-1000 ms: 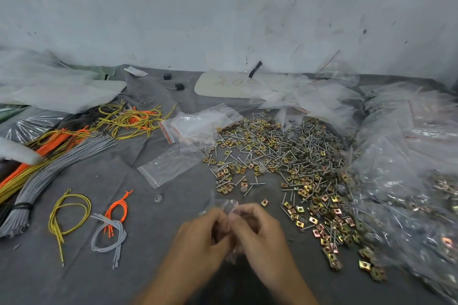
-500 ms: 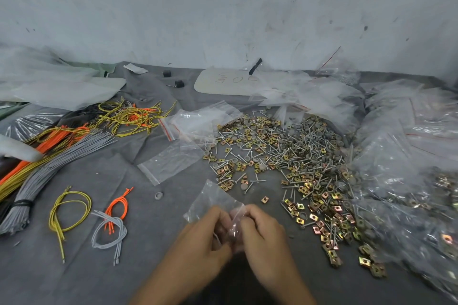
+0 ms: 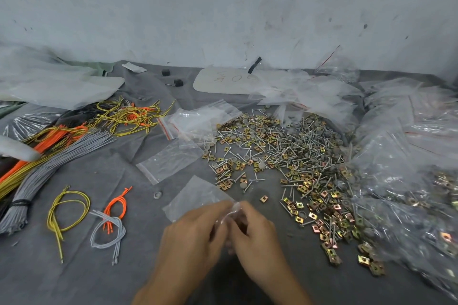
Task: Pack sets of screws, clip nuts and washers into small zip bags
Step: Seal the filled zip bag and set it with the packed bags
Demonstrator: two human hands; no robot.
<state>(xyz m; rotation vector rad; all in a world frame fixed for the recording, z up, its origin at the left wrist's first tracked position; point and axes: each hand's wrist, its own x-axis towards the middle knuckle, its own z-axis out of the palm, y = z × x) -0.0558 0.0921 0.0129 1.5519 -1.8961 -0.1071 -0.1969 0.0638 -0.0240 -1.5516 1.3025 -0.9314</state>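
We pinch zip bag at near edge, left hand and right hand both grasping; bag fans away leftward; screw pile ahead-right, nearer right hand

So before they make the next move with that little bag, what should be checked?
1. The left hand and right hand both pinch the small zip bag: ok.
2. Bag mouth open: cannot tell, fingers hide it.
3. Parts already inside: cannot tell; the visible part looks empty.
4. The hardware pile of screws, clip nuts and washers lies just beyond the right hand: ok.
5. More spare empty bags lie beyond the left hand: ok.
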